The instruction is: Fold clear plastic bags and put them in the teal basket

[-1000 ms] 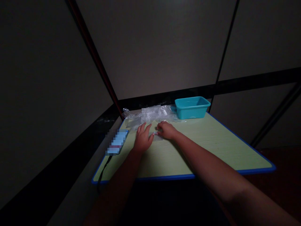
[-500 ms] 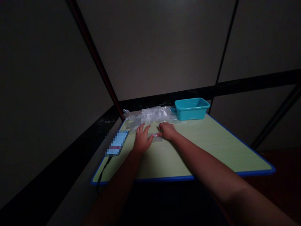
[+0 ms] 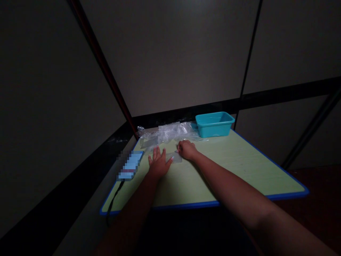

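A small clear plastic bag (image 3: pixel 177 159) lies flat on the pale green table (image 3: pixel 239 174). My left hand (image 3: pixel 159 165) rests on its left side with fingers spread and the thumb on the bag. At the bag's upper right edge, my right hand (image 3: pixel 187 150) is closed, thumb and fingertips pinched together at the plastic. What sits between those fingertips is small and partly hidden. Just beyond both hands, a loose heap of clear plastic bags (image 3: pixel 170 132) spreads along the back of the table.
A turquoise plastic basin (image 3: pixel 215 131) stands at the back right, beside the heap. On the left edge lies a phone (image 3: pixel 131 165) with a lit screen, and a dark cord (image 3: pixel 115 197) hangs from it. Walls (image 3: pixel 170 64) close off the back and left.
My left fingers have spread and flattened, the hand lying lower on the bag. The right thumb has drawn away from the left one and in towards its own fingers. The view has shifted slightly.
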Demonstrator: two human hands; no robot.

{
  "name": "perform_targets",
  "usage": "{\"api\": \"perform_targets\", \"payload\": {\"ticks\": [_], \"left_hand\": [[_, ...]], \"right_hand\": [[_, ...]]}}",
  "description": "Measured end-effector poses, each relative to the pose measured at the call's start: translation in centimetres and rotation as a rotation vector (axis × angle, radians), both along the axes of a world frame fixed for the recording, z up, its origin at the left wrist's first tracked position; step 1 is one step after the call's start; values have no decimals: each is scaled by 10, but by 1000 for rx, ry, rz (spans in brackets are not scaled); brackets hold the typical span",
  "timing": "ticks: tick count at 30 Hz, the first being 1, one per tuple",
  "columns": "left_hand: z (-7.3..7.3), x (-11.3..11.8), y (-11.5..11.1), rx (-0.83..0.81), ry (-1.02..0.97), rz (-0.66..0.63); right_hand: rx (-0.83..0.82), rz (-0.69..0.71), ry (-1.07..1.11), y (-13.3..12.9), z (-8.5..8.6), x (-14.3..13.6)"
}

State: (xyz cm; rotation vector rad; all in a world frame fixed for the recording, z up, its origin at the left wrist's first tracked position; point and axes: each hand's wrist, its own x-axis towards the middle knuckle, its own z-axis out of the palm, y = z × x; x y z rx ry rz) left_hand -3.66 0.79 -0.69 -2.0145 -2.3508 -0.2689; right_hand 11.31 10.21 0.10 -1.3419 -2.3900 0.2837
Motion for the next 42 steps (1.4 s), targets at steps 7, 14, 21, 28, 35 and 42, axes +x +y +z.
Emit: {"api": "perform_targets", "payload": {"ticks": [7, 14, 21, 28, 35, 42], "left_hand": [[6, -17, -5, 110, -3, 152], [20, -34, -1, 514, -146, -77], [7, -35, 8, 546, -650, -198], [3, -33, 10, 470, -782, -112], [7, -32, 7, 438, -761, -87], [12, -31, 5, 375, -830, -12]], "right_hand": [[6, -18, -16, 1, 1, 1], [-11, 46, -10, 2, -1, 0], [-6, 117, 80, 4, -8, 0], [31, 183, 27, 2, -3, 1], [41, 173, -16, -1, -1, -1], [10, 164, 14, -3, 0, -2]]}}
